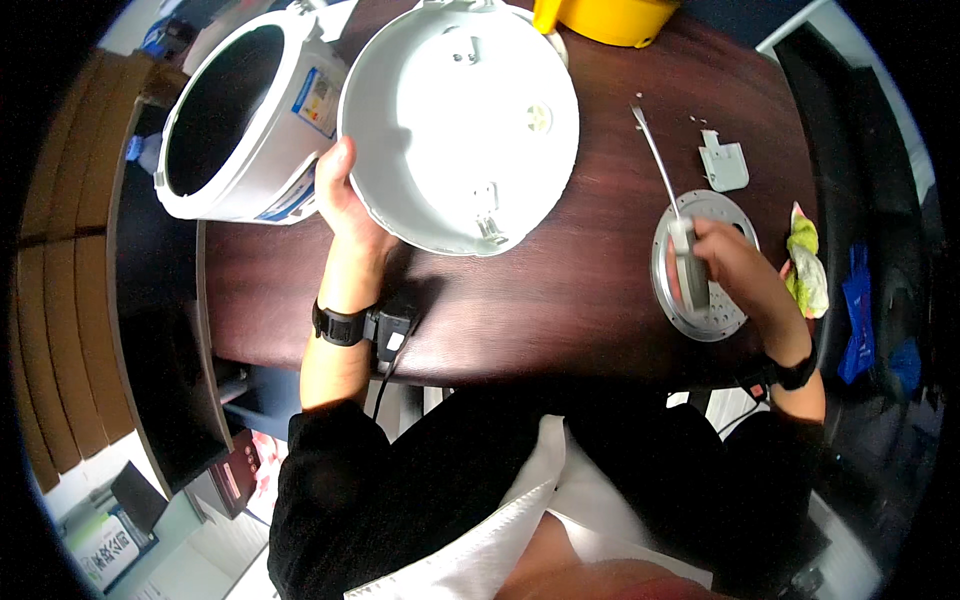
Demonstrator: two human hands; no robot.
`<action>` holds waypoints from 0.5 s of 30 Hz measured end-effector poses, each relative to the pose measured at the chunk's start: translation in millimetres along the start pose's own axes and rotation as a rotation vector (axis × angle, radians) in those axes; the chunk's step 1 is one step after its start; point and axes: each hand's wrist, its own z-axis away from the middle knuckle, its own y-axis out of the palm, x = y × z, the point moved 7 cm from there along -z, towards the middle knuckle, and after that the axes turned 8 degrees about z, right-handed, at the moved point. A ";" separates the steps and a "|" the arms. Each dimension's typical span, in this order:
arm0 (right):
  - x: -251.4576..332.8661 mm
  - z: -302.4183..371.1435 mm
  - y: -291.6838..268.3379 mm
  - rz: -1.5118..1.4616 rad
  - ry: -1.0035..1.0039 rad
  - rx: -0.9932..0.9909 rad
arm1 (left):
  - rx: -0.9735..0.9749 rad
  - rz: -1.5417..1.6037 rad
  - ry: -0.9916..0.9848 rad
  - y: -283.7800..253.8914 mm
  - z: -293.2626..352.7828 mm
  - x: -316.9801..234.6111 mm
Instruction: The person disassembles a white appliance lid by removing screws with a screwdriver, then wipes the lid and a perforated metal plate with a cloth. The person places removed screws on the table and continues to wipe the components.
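My left hand (350, 205) grips the lower left edge of a round white plastic shell (430, 130), thumb on the rim. The shell's hollow inside faces me, with small clips and fittings on its walls. Over on the right, my right hand (735, 265) is closed around the grey handle of a screwdriver (656, 152), whose metal shaft points up and away from me. Beneath that hand lies a round perforated metal plate (664, 300), partly covered by the hand and handle. A small white plastic piece (726, 165) rests on the table beyond the plate.
Left of the shell, a white rice cooker body (275, 160) lies tilted, its dark mouth showing. A yellow container (620, 20) stands at the far edge. Small crumbs and a green-white cloth (806, 265) lie on the right of the dark wooden table (540, 310).
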 end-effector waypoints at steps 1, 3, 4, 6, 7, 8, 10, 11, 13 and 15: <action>-2.9 -12.2 -6.0 0.029 -0.067 0.011 | 0.034 0.015 -0.032 -1.0 0.7 2.8; 4.9 -28.5 -11.4 -0.140 -0.160 -0.057 | 0.036 -0.025 -0.042 3.6 6.1 1.8; 6.4 -34.0 -15.7 -0.193 -0.175 -0.141 | 0.080 -0.042 -0.054 5.3 6.4 2.9; 12.8 -49.1 -14.4 -0.278 -0.190 -0.185 | 0.117 -0.030 -0.080 2.9 7.7 4.3; 15.1 -54.7 -13.1 -0.321 -0.198 -0.208 | 0.089 0.019 -0.090 3.1 8.3 8.0; 18.9 -61.3 -6.8 -0.328 -0.210 -0.189 | 0.057 0.067 -0.096 2.7 9.4 11.1; 26.4 -73.2 6.3 -0.349 -0.242 -0.140 | 0.020 0.123 -0.119 1.5 10.9 17.2; 31.2 -76.0 11.6 -0.324 -0.256 -0.127 | 0.011 0.140 -0.134 -0.2 11.9 20.1; 28.9 -82.8 9.1 -0.326 -0.236 -0.166 | -0.002 0.088 -0.162 3.1 14.0 21.5; 28.0 -86.2 6.1 -0.331 -0.221 -0.196 | 0.058 0.024 -0.185 0.1 14.3 25.5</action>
